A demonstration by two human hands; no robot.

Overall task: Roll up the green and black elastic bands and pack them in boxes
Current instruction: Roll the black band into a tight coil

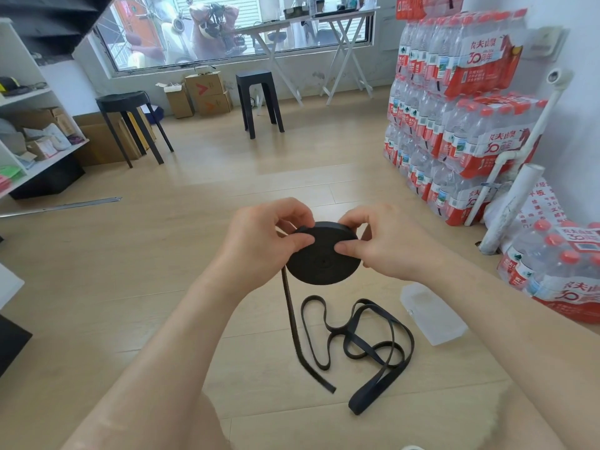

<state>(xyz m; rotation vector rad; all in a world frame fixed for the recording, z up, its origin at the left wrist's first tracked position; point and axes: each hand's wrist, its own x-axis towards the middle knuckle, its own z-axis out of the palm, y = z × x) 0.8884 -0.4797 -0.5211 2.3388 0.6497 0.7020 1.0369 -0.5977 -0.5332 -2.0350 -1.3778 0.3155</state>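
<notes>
A thick black roll of elastic band [323,263] is held in the air above the wooden floor, its flat face towards me. My left hand [263,241] grips its left edge, thumb on the face and fingers curled behind. My right hand [383,245] pinches its right edge the same way. From the roll's lower left a loose black strip hangs down to the floor, where the unrolled band [367,339] lies in tangled loops. A clear plastic box [431,315] lies on the floor to the right of the loops. No green band is visible.
Packs of water bottles [454,118] are stacked along the right wall, with white pipes [509,209] leaning there. Two black stools [130,125] stand ahead, cardboard boxes [204,92] under the window, and a white shelf unit [29,125] on the left.
</notes>
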